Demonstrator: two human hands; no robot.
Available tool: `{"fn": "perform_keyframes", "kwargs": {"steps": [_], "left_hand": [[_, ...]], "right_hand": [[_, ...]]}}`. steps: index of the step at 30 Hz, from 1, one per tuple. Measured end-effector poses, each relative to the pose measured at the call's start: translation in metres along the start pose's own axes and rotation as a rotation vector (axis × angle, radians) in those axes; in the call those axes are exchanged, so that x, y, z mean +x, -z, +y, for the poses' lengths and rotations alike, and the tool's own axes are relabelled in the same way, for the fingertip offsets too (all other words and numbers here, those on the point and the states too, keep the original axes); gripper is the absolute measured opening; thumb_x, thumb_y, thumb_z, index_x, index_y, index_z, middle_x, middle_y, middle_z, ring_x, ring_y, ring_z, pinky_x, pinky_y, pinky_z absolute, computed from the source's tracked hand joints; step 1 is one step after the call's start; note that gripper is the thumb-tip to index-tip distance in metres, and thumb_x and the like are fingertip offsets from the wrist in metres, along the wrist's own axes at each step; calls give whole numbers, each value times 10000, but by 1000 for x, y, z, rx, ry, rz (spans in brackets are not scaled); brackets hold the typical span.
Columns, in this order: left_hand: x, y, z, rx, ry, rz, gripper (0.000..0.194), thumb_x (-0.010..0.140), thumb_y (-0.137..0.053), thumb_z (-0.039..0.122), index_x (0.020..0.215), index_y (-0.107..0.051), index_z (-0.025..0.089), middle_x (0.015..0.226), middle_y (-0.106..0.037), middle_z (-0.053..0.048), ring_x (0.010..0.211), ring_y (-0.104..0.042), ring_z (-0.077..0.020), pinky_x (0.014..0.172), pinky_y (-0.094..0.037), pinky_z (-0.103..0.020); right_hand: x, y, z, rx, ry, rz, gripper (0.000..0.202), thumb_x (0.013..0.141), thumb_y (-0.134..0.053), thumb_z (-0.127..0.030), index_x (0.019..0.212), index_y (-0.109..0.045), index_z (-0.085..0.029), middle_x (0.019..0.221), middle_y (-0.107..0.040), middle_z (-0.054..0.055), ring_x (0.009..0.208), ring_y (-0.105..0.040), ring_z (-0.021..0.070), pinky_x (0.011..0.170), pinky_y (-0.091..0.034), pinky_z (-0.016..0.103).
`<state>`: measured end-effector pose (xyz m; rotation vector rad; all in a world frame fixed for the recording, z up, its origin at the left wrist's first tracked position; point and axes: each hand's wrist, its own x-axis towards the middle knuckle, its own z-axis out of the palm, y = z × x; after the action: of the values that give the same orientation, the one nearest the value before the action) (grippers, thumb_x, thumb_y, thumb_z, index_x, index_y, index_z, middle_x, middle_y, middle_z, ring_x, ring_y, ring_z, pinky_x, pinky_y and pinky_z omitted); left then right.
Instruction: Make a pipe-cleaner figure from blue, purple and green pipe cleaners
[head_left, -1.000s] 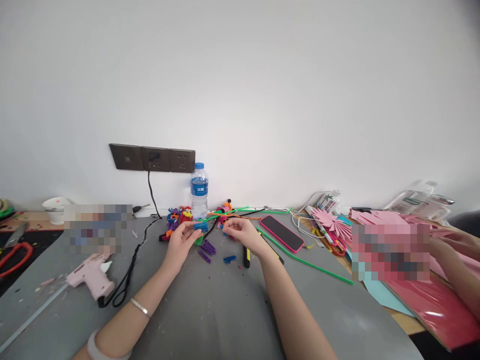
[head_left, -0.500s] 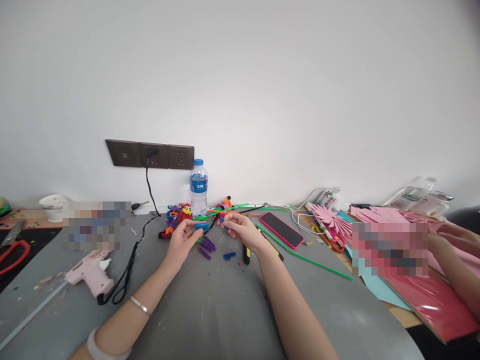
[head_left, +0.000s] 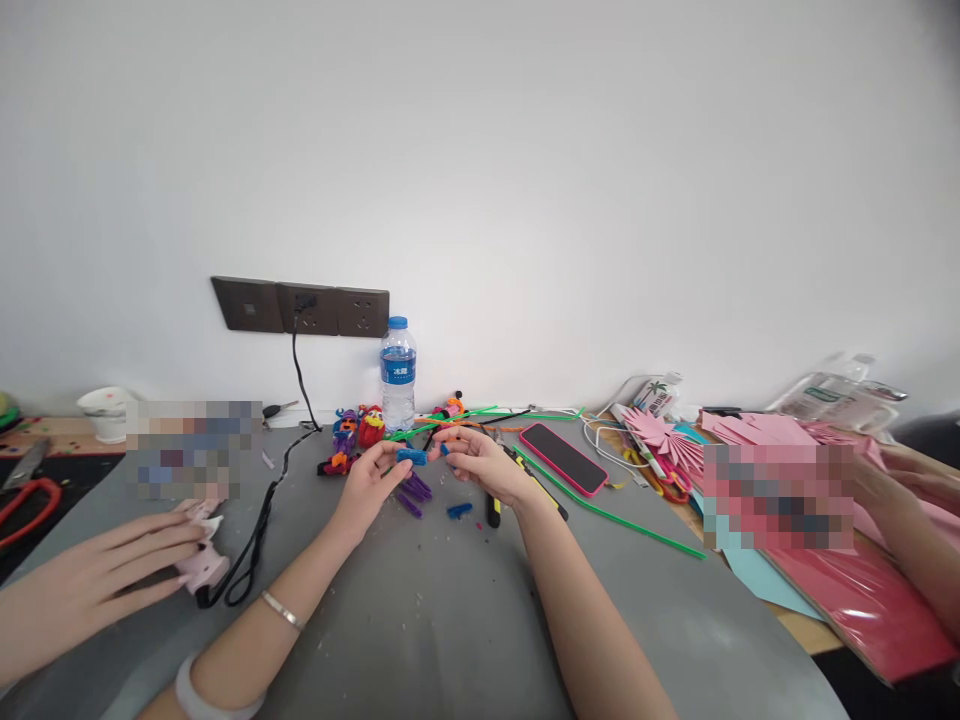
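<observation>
My left hand point(head_left: 366, 496) pinches a folded blue pipe cleaner point(head_left: 411, 457) between thumb and fingers. Close to it on the right, my right hand point(head_left: 491, 470) has its fingertips closed on a small blue pipe-cleaner piece point(head_left: 445, 450). The two blue pieces look slightly apart. Below the hands, folded purple pipe cleaners point(head_left: 411, 498) and another blue pipe cleaner point(head_left: 459, 511) lie on the grey table point(head_left: 420, 620). Behind my left hand sit small colourful pipe-cleaner figures point(head_left: 369, 426).
Another person's hand point(head_left: 127, 565) lies over a pink glue gun point(head_left: 204, 568) at left. A water bottle point(head_left: 398, 375) stands by the wall. Right of my hands are a black-and-yellow tool point(head_left: 493, 508), a phone point(head_left: 562, 460) and a green pipe cleaner point(head_left: 630, 522). A co-worker handles pink paper point(head_left: 787, 435).
Another person's hand has come in from the left onto the glue gun. My left hand has shifted slightly right with the blue pipe cleaner, nearer my right hand.
</observation>
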<state>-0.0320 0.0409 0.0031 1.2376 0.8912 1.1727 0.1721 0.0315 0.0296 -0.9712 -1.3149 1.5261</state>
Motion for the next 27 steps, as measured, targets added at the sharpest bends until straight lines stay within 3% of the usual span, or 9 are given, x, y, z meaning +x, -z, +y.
{"fn": "perform_keyframes", "kwargs": {"steps": [4, 8, 15, 19, 21, 23, 25, 27], "left_hand": [[0, 1, -2, -17, 8, -11, 355, 684, -769, 418, 899, -626, 174, 867, -671, -26, 860, -642, -189, 826, -560, -349], [1, 2, -5, -25, 8, -44, 357, 701, -760, 410, 926, -626, 169, 946, -673, -50, 928, -635, -204, 858, -549, -364], [0, 2, -5, -15, 5, -60, 351, 708, -753, 407, 933, -633, 165, 988, -674, -70, 987, -626, -231, 871, -542, -388], [1, 1, -5, -23, 6, -54, 354, 703, -760, 406, 930, -631, 167, 970, -676, -60, 965, -629, -218, 864, -542, -373], [1, 1, -5, -38, 11, -47, 359, 698, -766, 407, 929, -631, 167, 974, -676, -61, 962, -629, -215, 856, -544, -364], [1, 1, -5, -57, 16, -54, 354, 705, -763, 404, 931, -632, 165, 1010, -681, -72, 986, -625, -218, 858, -544, -359], [0, 1, -5, -80, 23, -87, 336, 720, -755, 396, 933, -636, 165, 1068, -687, -91, 1018, -621, -224, 858, -544, -355], [-2, 1, -4, -102, 34, -143, 304, 741, -743, 379, 935, -646, 166, 1133, -685, -106, 1041, -618, -228, 854, -542, -349]], "right_hand": [[2, 3, 3, -88, -30, 31, 357, 736, -686, -316, 1050, -624, -158, 826, -717, 45, 551, -434, 72, 533, -337, 211], [2, 2, 3, -140, -52, 53, 326, 747, -691, -431, 914, -653, -153, 777, -703, 38, 543, -428, 80, 528, -314, 225], [4, 5, 6, -165, -38, 100, 432, 727, -691, -580, 771, -657, -152, 696, -570, -5, 553, -414, 77, 534, -308, 225], [6, 3, 7, -110, 1, 102, 483, 747, -647, -618, 630, -534, -163, 695, -567, 8, 574, -438, 89, 547, -325, 236], [6, 2, 7, -48, -5, 80, 496, 760, -634, -615, 605, -452, -180, 614, -514, -17, 521, -387, 80, 509, -280, 235], [5, 2, 6, -1, -46, 42, 483, 772, -630, -602, 621, -427, -190, 508, -364, -75, 456, -256, 62, 472, -192, 231], [4, 2, 6, 17, -85, 3, 454, 782, -623, -592, 660, -465, -184, 495, -234, -110, 450, -143, 55, 467, -119, 236], [3, 2, 6, 18, -102, -28, 427, 794, -612, -580, 736, -530, -165, 527, -203, -113, 466, -110, 56, 469, -93, 240]]}}
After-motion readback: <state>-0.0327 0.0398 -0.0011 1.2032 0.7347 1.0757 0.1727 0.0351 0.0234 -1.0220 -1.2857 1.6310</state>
